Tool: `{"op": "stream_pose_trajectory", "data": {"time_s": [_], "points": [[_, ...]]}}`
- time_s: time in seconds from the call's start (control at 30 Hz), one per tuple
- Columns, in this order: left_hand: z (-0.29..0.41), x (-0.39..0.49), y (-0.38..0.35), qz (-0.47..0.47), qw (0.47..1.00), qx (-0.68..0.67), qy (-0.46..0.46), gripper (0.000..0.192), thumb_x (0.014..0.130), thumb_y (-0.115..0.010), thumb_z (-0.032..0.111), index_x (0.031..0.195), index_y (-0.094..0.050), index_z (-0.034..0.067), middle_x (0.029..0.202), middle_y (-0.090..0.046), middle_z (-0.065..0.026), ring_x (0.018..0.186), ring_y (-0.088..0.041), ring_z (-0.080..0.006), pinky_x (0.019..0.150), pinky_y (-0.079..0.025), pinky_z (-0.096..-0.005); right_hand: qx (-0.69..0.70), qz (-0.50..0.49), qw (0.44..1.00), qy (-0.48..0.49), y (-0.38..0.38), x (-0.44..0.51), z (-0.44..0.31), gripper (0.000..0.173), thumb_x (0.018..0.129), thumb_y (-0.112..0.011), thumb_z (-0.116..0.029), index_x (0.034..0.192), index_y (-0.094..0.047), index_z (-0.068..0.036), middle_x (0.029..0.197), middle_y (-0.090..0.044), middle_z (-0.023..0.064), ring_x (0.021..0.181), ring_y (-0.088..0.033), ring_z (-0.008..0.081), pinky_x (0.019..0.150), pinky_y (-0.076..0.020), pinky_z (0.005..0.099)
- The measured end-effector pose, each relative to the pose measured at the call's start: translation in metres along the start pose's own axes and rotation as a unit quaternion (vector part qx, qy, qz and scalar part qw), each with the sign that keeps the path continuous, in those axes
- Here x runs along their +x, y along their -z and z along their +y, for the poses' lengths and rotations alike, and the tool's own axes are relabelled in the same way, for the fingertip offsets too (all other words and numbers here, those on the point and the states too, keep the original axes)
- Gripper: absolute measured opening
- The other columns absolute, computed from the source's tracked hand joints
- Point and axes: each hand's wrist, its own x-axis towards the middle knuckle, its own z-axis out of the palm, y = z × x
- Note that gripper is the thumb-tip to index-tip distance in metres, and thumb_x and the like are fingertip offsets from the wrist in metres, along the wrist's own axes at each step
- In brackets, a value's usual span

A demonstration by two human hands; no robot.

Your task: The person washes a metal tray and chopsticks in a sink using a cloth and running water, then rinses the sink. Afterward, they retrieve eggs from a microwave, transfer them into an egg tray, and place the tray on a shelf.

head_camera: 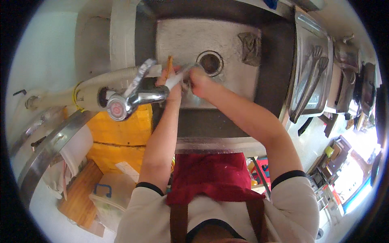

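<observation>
Water runs from the chrome faucet (149, 96) over both my hands, above the steel sink (212, 122). My left hand (170, 79) is closed on a narrow orange-brown handle (169, 65) that points away from me; what it belongs to is hidden. Beside it, just left of the drain (209, 63), my right hand (199, 81) is curled in the stream against something greyish and blurred, which I cannot make out. A crumpled dark cloth or mesh (250, 48) lies on the sink floor at the right.
Right of the sink is a metal tray (323, 91) with long-handled slotted utensils and tongs. A ribbed hose (106, 79) and a pale pipe come in from the left. Below the faucet stand a yellow crate (121, 127) and a lidded plastic bin (112, 191).
</observation>
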Motion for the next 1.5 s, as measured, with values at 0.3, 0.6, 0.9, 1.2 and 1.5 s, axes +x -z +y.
{"op": "stream_pose_trajectory", "data": {"time_s": [0.3,0.6,0.9,1.2,1.5], "points": [[-0.022,0.005,0.007,-0.091,0.993,0.068,-0.011,0.026,0.083,-0.055,0.012,0.106,-0.059,0.002,0.097,-0.060,-0.0088,0.094,-0.056,-0.0213,0.085,-0.043,-0.0332,-0.566,0.076,0.784,0.243,0.006,-0.020,0.019,0.030,0.086,-0.042,-0.022,0.108,-0.042,-0.001,0.084,-0.059,0.0279,0.078,-0.058,0.0444,0.069,-0.0451,0.0533],[-0.048,-0.014,-0.021,-0.071,0.984,-0.162,-0.025,0.021,0.089,-0.047,0.017,0.104,-0.051,0.003,0.106,-0.054,-0.0073,0.101,-0.050,-0.0173,0.089,-0.040,-0.0306,-0.530,0.198,0.790,0.237,0.001,0.005,0.002,0.020,0.082,-0.049,-0.019,0.095,-0.047,-0.004,0.086,-0.059,0.0243,0.073,-0.060,0.0412,0.065,-0.0480,0.0505],[-0.071,0.012,-0.010,-0.128,0.936,-0.311,0.104,0.022,0.088,-0.050,0.023,0.101,-0.055,0.006,0.098,-0.058,-0.0046,0.093,-0.054,-0.0173,0.082,-0.043,-0.0323,-0.598,-0.071,0.697,0.390,0.054,-0.033,0.008,0.018,0.077,-0.058,-0.018,0.090,-0.053,-0.007,0.085,-0.057,0.0131,0.071,-0.058,0.0347,0.064,-0.0485,0.0444],[-0.002,0.006,0.003,-0.220,0.897,-0.220,0.313,0.023,0.086,-0.056,0.022,0.095,-0.061,0.001,0.085,-0.061,-0.0060,0.080,-0.056,-0.0158,0.069,-0.045,-0.0298,-0.791,-0.368,0.328,0.362,0.047,0.012,-0.029,0.021,0.074,-0.055,-0.017,0.093,-0.056,-0.009,0.100,-0.057,0.0099,0.101,-0.050,0.0285,0.082,-0.0450,0.0386],[-0.001,0.005,-0.005,-0.153,0.958,-0.198,0.141,0.028,0.089,-0.054,0.027,0.089,-0.062,0.000,0.074,-0.062,-0.0055,0.069,-0.058,-0.0141,0.063,-0.047,-0.0276,-0.839,-0.230,0.462,0.171,0.016,0.025,0.019,0.034,0.087,-0.039,-0.022,0.115,-0.051,-0.007,0.120,-0.051,0.0175,0.109,-0.048,0.0297,0.092,-0.0384,0.0408]]}}
